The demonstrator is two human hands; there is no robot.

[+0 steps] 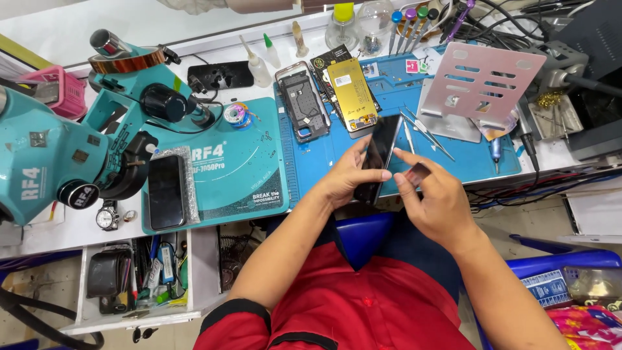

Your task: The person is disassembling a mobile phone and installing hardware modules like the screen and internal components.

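Note:
My left hand [348, 176] grips a dark, glossy phone screen panel [382, 144] from its left edge, holding it above the near edge of the blue work mat [324, 159]. At the panel's right side, my right hand [435, 201] pinches a small dark flat piece [418, 174] between thumb and fingers. Beyond the hands on the mat lie an opened phone frame [302, 104] and a phone body with a yellow battery [352, 94].
A teal microscope [71, 142] stands at the left over a teal pad [240, 168] with a black phone [166, 192] on it. Tweezers [424, 133], a silver stand [483, 81], screwdrivers [408, 26], glue bottles [259, 61] and cables crowd the back. An open drawer [136, 275] sits lower left.

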